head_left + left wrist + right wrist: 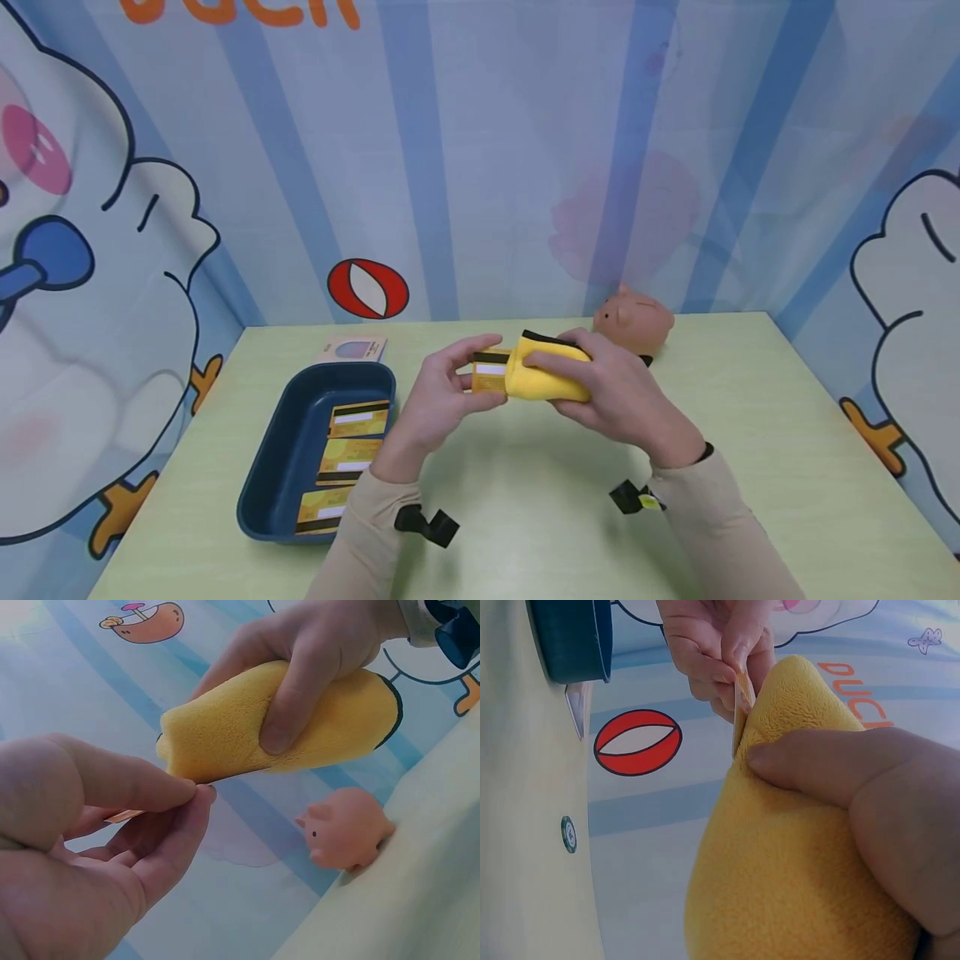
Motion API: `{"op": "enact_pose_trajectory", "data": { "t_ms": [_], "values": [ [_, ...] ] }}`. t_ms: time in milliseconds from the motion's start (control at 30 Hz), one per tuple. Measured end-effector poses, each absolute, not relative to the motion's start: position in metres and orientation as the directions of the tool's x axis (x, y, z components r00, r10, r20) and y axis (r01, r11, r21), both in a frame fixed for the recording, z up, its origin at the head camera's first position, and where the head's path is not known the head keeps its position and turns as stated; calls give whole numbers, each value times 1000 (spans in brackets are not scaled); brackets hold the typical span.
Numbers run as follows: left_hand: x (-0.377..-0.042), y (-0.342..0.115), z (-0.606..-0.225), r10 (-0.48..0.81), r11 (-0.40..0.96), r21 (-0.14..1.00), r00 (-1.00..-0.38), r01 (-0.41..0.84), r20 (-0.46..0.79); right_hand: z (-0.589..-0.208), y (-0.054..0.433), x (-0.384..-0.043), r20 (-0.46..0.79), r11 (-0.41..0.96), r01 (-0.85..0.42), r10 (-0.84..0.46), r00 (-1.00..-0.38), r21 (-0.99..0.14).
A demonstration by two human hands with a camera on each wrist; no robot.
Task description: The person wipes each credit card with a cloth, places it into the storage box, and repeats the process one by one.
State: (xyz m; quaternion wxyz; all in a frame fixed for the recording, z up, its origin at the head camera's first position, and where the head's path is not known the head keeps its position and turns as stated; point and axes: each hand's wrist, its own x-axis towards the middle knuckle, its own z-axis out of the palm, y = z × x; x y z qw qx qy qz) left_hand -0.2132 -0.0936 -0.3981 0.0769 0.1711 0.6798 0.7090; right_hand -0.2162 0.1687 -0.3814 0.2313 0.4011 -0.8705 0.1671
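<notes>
Above the table, my left hand [435,400] pinches a yellow bank-type card [491,382] by its edges between thumb and fingers. The card shows a black stripe and a white strip. My right hand [618,392] grips a fluffy yellow cloth [547,375] with black edging, its thumb and fingers on opposite sides. The cloth overlaps the card's right end and hides it. In the left wrist view the card [124,817] is seen nearly edge-on beneath the cloth [217,727]. The right wrist view shows the card [741,720] against the cloth's tip, beside the right thumb.
A dark blue tray [258,492] at the left holds three similar yellow cards [348,461]. Behind it lies a flat printed piece [360,349]. A pink piggy bank [633,321] stands at the back right. A green-rimmed poker chip [569,834] is on the table.
</notes>
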Motion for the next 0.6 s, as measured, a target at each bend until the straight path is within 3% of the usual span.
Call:
{"op": "enact_pose_trajectory", "data": {
  "t_ms": [600],
  "values": [
    [-206, -107, -384, 298, 21, 995, -950, 100, 89, -378, 177, -220, 577, 618, -779, -601, -554, -104]
  ]
}}
